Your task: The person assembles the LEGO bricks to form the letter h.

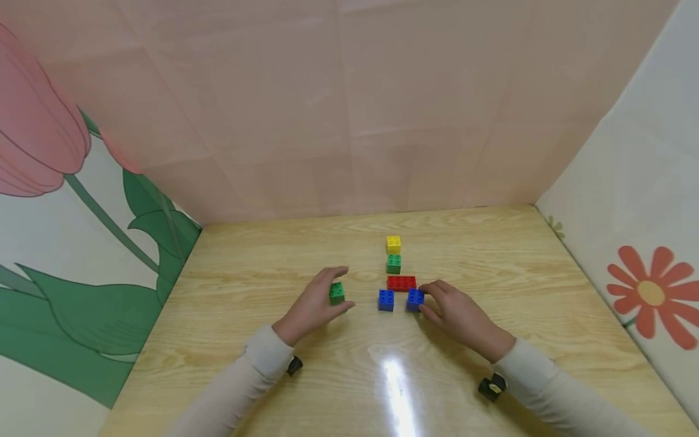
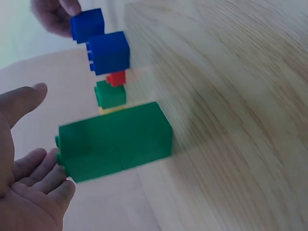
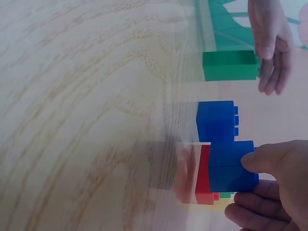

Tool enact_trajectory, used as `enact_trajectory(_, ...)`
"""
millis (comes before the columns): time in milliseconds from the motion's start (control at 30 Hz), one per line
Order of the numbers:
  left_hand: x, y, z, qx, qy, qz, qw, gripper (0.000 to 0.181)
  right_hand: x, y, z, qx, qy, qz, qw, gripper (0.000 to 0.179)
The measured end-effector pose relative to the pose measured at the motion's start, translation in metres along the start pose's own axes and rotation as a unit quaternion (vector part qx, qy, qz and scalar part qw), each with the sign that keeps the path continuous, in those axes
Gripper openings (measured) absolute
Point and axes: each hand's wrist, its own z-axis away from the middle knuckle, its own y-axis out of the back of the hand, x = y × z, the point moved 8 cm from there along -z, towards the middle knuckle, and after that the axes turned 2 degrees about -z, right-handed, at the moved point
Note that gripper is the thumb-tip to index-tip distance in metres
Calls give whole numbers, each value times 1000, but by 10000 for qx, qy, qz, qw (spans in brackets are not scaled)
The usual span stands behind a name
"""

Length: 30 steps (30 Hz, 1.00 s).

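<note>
On the counter [image 1: 480,249], within the wide, relaxed span of your left hand [image 1: 312,304], the green stack [image 1: 337,294] stands with its long axis upright, studs up; your right hand [image 1: 457,314] pinches the right blue brick [image 1: 415,300], studs up, near the left blue brick [image 1: 386,300]

Head cam: fairly bright, even light, apparently from above; one blown-out white glare streak [image 1: 398,394] on the counter [image 1: 262,255], btm ctr. Soft shadows under both sleeves [image 1: 546,382]. Wide-angle look, side walls [image 1: 644,152] splayed twd the edges, fine detail a bit mushy. L wrist cam: dimmer, hazy, low contrast, paler top L; near green block [image 2: 115,142] dark-faced, bg soft. R wrist cam: also dim w/ milky veil; red block [image 3: 204,173] mirrored in the sheen, bg blurry.
</note>
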Motion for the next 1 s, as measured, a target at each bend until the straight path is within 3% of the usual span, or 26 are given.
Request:
enact_trajectory(233, 20, -4, -3, -59, -323, -98, 9994, 80, -3, 5, 0, 141, 58, -72, 9999, 38)
enact_trajectory(533, 45, -15, -5, -85, -777, -5, 9969, 73, -5, 8, 2, 283, 128, -128, 9994, 38)
enact_trajectory(1000, 57, -33, -9, -154, -745, 62, 9971, 76, -7, 12, 4, 365, 160, -230, 9989, 40)
